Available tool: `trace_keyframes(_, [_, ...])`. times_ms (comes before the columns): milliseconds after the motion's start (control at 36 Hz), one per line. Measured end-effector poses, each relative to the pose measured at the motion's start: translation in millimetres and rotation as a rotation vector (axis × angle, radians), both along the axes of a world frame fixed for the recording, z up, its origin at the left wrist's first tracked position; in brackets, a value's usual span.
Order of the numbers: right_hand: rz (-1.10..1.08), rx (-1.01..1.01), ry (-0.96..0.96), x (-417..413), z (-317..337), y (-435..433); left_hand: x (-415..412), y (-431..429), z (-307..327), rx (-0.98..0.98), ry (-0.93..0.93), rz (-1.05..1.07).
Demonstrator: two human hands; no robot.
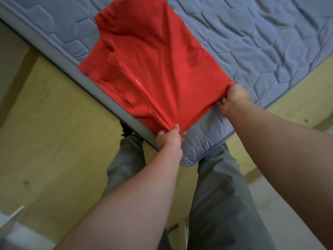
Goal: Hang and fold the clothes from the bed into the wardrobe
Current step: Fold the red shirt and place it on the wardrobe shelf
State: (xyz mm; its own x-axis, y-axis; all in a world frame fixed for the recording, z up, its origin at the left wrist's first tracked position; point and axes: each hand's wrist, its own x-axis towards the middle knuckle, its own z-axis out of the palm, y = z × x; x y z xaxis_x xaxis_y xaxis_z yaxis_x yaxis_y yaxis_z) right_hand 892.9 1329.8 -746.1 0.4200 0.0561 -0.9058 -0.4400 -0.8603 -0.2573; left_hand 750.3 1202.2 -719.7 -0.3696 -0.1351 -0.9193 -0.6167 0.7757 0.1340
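A red garment (153,56) lies spread on the blue quilted mattress (261,42), near its corner, with one side folded over the middle. My left hand (170,138) pinches the garment's near corner at the mattress edge. My right hand (232,99) grips the other near corner, further right. The cloth is pulled taut between the two hands, with creases fanning out from the left hand.
The mattress corner (189,162) points toward my legs in grey trousers (221,204). The light wooden bed frame (50,114) runs along the left, and another wooden part (297,91) lies to the right. A dark shoe (127,130) shows under the mattress edge.
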Motion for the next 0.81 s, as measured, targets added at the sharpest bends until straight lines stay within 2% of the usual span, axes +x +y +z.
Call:
trace_keyframes(139, [0.059, 0.015, -0.049, 24, -11, 12, 32, -6, -2, -0.021, -0.168, -0.075])
trace_keyframes(222, [0.104, 0.028, -0.064, 28, -13, 10, 37, -2, -7, -0.143, -0.277, -0.201])
trace_keyframes(278, [0.164, 0.007, -0.070, 24, -15, 6, 28, 3, -9, -0.237, -0.288, -0.405])
trace_keyframes(333, [0.257, -0.041, -0.164, 17, -19, -2, 10, 12, -6, -0.273, -0.223, -0.647])
trace_keyframes(389, [0.332, -0.099, -0.348, 4, -13, -15, -18, 28, -1, -0.252, -0.036, -0.844])
trace_keyframes(472, [0.469, -0.042, -0.548, -29, 16, -38, -70, 59, 7, -0.188, 0.507, -1.112])
trace_keyframes(556, [0.795, 0.237, -0.516, -67, 36, -61, -120, 95, 11, 0.066, 0.881, -1.120])
trace_keyframes(611, [1.115, 0.398, -0.433, -91, 41, -71, -150, 115, 9, 0.114, 0.960, -1.206])
trace_keyframes(694, [1.575, 0.506, -0.370, -120, 40, -78, -181, 137, -4, 0.072, 0.822, -1.508])
trace_keyframes(750, [1.748, 0.493, -0.331, -132, 35, -78, -195, 144, -11, 0.055, 0.669, -1.683])
trace_keyframes(806, [1.869, 0.424, -0.278, -138, 29, -77, -206, 146, -16, 0.091, 0.555, -1.707])
